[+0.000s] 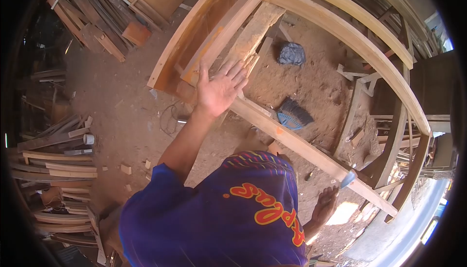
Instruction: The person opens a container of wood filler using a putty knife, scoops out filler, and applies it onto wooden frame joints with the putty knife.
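Observation:
My left hand [219,90] is open, palm up and fingers spread, above the near corner of a curved wooden frame [340,21]. Beneath its fingertips lies a rough-edged board [255,31]. My right hand [326,204] appears lower right in shade, fingers apart and nothing visible in it. It is close to the frame's straight beam [292,139]; whether it touches is unclear. A small, blurred, pale blue thing [348,179] shows on the beam beside those fingers.
Inside the frame, a blue brush with dark bristles [296,114] and a dark wrapped lump [291,53] lie on the dirt floor [126,92]. Curved wooden pieces [63,216] are stacked at left. Planks [92,11] lean at upper left. Another frame [168,53] stands behind.

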`<state>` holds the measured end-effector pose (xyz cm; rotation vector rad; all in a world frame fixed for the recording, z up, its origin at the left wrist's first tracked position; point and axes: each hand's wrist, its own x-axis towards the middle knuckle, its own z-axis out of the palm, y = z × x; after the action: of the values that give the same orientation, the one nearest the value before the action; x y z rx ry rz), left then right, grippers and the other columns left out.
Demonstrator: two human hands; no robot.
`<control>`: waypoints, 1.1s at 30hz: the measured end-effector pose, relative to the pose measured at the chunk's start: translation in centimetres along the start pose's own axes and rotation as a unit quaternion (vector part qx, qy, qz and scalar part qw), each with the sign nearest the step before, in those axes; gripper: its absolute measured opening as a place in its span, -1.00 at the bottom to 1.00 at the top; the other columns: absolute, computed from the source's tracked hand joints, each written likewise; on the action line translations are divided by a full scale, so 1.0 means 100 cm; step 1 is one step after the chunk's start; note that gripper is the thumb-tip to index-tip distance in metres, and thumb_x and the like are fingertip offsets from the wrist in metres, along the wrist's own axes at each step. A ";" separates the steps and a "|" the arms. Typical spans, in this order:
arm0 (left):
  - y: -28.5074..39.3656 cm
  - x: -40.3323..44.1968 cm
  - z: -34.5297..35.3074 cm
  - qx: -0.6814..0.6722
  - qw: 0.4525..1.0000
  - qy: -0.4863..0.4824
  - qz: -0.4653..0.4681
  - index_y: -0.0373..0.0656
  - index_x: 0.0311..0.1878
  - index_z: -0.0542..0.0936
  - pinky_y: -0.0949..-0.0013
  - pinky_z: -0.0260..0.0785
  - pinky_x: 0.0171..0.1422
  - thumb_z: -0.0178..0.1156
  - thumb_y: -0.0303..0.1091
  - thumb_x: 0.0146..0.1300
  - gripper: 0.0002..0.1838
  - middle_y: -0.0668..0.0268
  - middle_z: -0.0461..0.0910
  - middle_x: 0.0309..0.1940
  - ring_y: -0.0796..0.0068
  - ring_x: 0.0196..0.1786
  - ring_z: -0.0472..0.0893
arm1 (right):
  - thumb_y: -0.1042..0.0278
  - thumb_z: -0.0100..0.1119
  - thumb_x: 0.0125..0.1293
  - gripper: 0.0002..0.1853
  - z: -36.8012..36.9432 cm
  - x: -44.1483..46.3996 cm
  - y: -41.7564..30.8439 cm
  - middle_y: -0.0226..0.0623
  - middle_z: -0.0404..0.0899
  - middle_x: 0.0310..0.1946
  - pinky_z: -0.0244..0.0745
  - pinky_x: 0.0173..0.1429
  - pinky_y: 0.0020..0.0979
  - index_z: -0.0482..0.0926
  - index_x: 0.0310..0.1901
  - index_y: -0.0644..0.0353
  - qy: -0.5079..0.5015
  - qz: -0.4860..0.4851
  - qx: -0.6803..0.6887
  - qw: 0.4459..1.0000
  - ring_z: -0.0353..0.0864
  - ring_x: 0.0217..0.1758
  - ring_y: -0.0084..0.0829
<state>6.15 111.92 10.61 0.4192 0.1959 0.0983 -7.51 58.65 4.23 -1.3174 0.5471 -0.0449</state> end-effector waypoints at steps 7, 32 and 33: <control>-0.015 -0.008 0.014 0.008 0.999 0.040 0.007 -0.45 0.67 -0.10 -0.03 -0.27 0.80 -0.22 0.56 0.46 0.19 -0.14 0.03 0.68 -0.04 0.73 -0.01 | 0.10 0.23 0.58 -0.52 0.027 0.006 -0.018 -0.21 0.64 0.04 0.55 0.10 -0.36 0.52 0.32 0.28 0.007 0.103 -0.047 0.994 0.63 0.05 -0.37; -0.223 -0.042 0.130 0.080 0.993 -0.035 -0.081 -0.50 0.66 -0.18 -0.01 -0.37 0.83 -0.10 0.34 0.53 0.10 -0.14 -0.25 0.72 0.00 0.77 -0.21 | -0.04 0.20 0.57 -0.53 -0.120 0.055 -0.043 -0.16 0.76 -0.08 0.57 0.27 -0.24 0.69 0.03 0.32 -0.016 0.022 -0.059 0.998 0.74 0.06 -0.32; -0.227 -0.046 0.130 0.080 0.994 -0.019 -0.078 -0.50 0.66 -0.17 -0.01 -0.37 0.83 -0.09 0.34 0.52 0.10 -0.13 -0.24 0.73 0.00 0.77 -0.21 | -0.02 0.19 0.57 -0.54 -0.122 0.061 -0.041 -0.18 0.77 -0.10 0.57 0.25 -0.26 0.69 0.03 0.32 -0.003 0.034 -0.072 0.997 0.75 0.02 -0.35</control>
<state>5.64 85.53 13.68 0.5638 0.1992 -0.0792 -5.98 44.48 4.07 -1.4380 0.5976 0.0552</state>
